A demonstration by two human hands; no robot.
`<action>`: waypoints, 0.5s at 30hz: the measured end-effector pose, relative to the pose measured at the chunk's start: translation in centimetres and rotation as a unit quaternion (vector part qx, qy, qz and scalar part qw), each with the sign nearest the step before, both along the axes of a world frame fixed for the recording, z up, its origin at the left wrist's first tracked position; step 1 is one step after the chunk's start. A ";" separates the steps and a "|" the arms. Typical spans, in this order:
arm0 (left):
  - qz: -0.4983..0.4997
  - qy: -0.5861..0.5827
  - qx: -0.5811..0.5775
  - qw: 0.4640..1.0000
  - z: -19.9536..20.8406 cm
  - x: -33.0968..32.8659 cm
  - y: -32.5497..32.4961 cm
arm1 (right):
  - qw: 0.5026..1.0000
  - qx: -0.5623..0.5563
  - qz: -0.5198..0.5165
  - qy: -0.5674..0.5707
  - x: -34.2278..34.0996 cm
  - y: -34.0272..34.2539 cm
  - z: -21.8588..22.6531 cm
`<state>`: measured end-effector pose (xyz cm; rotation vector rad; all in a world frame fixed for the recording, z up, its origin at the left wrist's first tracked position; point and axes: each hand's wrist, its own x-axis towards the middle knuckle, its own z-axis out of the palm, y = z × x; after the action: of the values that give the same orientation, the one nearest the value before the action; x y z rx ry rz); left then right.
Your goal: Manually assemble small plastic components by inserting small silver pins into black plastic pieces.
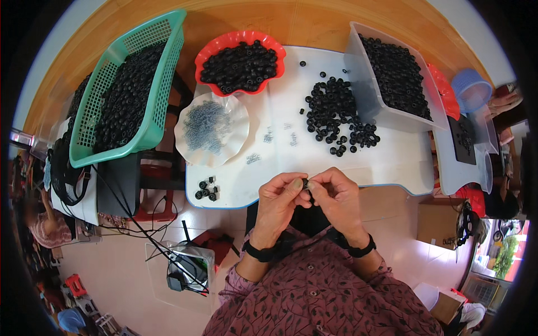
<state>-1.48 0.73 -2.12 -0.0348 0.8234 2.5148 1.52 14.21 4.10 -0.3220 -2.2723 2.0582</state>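
Just past the table's near edge, my left hand [278, 203] and my right hand [341, 203] meet, fingers pinched together. Between the fingertips is a small black plastic part [305, 183], mostly covered by them. On the white table [274, 173] ahead lie small clusters of tiny silvery pieces [254, 158], too fine to make out well. More of them fill a white scalloped dish [240, 143] at the left. A loose pile of round black plastic parts [330, 106] spreads to the right, and several similar parts [205, 193] sit at the near left corner.
A red scalloped bowl [200, 51] of black parts stands at the back. Full containers flank the table: a green basket [151, 126] on the left, a clear plastic bin [386, 115] on the right. Black cables [120, 196] hang at left above a clear floor box [162, 285].
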 end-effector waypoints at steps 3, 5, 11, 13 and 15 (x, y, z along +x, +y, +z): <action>0.015 0.027 -0.040 0.999 -0.2 0.0 0.0 | 0.998 0.059 -0.005 0.036 -0.1 -0.3 -0.3; 0.021 0.036 -0.054 0.998 -0.3 -0.1 0.0 | 0.989 0.122 -0.010 0.079 -0.2 -0.5 -0.7; 0.028 0.029 -0.077 0.996 -0.2 -0.1 0.3 | 0.988 0.123 -0.016 0.096 -0.7 -0.4 -1.9; 0.025 0.039 -0.080 0.996 -0.8 -0.3 0.0 | 0.991 0.109 -0.004 0.082 -0.8 0.0 -2.0; 0.024 0.049 -0.083 0.995 -0.9 -0.6 0.0 | 0.993 0.094 0.008 0.068 -1.1 0.7 -2.4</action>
<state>-2.03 0.72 -2.98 0.0132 1.0816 2.5023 0.46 14.91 1.71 -0.1468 -2.3674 1.7945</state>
